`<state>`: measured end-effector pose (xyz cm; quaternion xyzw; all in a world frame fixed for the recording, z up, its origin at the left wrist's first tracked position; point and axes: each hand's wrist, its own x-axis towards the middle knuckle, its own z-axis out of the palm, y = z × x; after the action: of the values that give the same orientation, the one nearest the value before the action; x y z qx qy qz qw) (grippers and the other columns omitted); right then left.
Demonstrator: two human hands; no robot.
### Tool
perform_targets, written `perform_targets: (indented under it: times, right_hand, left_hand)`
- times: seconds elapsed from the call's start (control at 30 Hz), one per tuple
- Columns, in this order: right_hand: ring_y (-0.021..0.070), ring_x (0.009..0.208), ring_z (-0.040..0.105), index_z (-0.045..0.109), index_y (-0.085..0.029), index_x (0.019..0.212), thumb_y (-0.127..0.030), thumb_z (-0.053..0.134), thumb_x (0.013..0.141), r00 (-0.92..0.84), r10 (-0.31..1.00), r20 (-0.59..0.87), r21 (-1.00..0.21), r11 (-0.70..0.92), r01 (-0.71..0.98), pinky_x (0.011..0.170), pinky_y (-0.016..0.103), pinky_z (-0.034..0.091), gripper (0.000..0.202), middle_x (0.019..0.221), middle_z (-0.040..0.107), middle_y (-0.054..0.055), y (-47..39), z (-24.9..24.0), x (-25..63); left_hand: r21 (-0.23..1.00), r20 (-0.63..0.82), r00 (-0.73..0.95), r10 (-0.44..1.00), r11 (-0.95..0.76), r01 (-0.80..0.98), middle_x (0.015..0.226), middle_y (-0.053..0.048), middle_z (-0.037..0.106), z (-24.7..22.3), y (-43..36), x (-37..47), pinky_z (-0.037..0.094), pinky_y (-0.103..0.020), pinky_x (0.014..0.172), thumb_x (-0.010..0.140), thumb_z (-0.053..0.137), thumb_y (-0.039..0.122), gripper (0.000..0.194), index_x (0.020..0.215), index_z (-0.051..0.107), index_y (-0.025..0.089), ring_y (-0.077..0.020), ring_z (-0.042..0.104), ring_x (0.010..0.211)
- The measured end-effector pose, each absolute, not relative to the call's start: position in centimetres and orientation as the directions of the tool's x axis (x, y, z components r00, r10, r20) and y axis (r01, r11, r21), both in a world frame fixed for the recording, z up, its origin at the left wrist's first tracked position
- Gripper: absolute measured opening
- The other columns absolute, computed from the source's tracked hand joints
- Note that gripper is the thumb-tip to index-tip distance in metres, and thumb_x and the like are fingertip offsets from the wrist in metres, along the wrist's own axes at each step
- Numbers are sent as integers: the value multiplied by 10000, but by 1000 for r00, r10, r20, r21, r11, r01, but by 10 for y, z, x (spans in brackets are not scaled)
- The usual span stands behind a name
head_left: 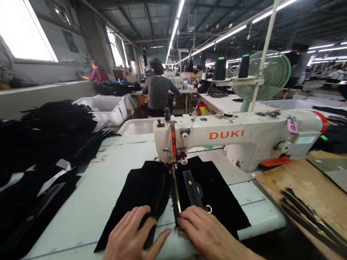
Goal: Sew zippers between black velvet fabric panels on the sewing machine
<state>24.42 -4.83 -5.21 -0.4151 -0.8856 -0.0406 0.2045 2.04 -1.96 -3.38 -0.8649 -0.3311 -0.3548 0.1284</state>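
My left hand [125, 242] rests on the near part of the left black fabric panel [140, 193], its thumb stretched out and apart from the fingers. My right hand [207, 233] is closed at the near end of a gold-toothed zipper [177, 193], which lies along the edge of the right black fabric panel [222, 193]. A dark strip with a small gold fitting [190, 189] and a metal ring [209, 208] are on that panel. The zipper's far end runs up to the needle area of the white sewing machine [201, 134]; fabric edges are hidden under the presser foot.
Heaps of black fabric pieces [24, 150] lie at the left. Loose zippers [311, 218] sit on a wooden board [278, 183] at the right. Behind are white bins [103, 106], thread cones [220, 70], a fan [267, 72] and a seated co-worker [160, 90].
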Motion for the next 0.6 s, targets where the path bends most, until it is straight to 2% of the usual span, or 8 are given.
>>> perform_targets:
  times: [0.1,0.17,0.27,0.33,0.47,0.53,0.6]
  right_hand:
    - [260,990,626,626,-182,1095,-151,846,760,-361,793,491,-301,543,784,862,387,540,402,1090,663,61,-55,-61,241]
    - [282,961,620,623,-210,1039,-216,919,666,-207,859,468,-425,424,800,836,437,551,476,1076,650,54,-55,-62,239]
    - [291,901,607,588,-187,972,-192,909,666,-103,892,441,-464,325,824,798,482,557,443,1011,623,69,-56,-62,234]
    - [283,902,608,572,-172,972,-98,820,745,-152,879,453,-423,362,831,799,468,564,344,1013,613,84,-57,-63,232]
    - [293,931,620,597,-133,1006,36,588,854,-385,852,356,-349,503,791,796,448,566,228,1038,627,124,-55,-55,242]
    - [278,946,628,618,-130,988,37,557,872,-472,831,295,-381,555,739,809,410,562,212,1042,638,120,-46,-41,252]
    - [213,913,643,632,-147,964,-14,568,915,-515,813,271,-434,581,689,803,312,552,155,1020,650,81,-34,-23,262]
  left_hand:
    - [-14,709,535,460,-749,662,875,-55,630,-43,-16,25,577,-314,799,1080,367,268,406,823,671,187,-211,659,871]
    - [-3,708,525,471,-743,670,891,-56,617,-49,-13,26,572,-294,833,1082,317,197,402,877,662,183,-203,650,915]
    - [33,710,509,486,-745,666,933,-63,580,-57,-10,25,548,-247,908,1064,291,119,365,926,626,167,-180,631,987]
    - [50,706,509,492,-752,657,1027,-81,550,-60,-8,25,541,-243,920,1025,307,47,330,986,616,157,-177,613,1028]
    - [67,705,521,481,-777,626,1181,-92,481,-59,-5,25,541,-271,901,899,289,-91,485,1081,640,190,-183,582,1076]
    - [75,711,527,465,-795,602,1201,-93,498,-55,-2,25,531,-294,935,895,304,-84,457,1021,658,177,-199,575,1108]
    - [81,717,531,451,-811,580,1214,-102,532,-51,0,25,510,-302,983,914,331,-56,399,995,662,151,-206,579,1120]
